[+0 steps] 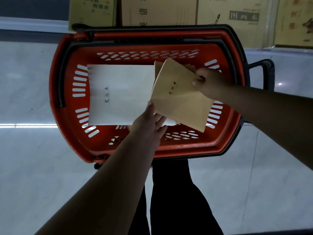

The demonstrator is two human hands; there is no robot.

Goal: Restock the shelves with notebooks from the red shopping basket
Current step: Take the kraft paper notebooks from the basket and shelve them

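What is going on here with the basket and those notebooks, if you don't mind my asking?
A person is leaning over a red shopping basket on the floor. Their right hand pinches a tan notebook by its far edge, tilted above the basket, while the left hand meets its near corner with straight fingers. A white notebook lies flat in the basket. Cardboard boxes stand behind it.

Location: a shop. A red shopping basket [144, 92] is standing on a pale tiled floor [33, 150]; printed cartons [159, 11] are lining the far edge.
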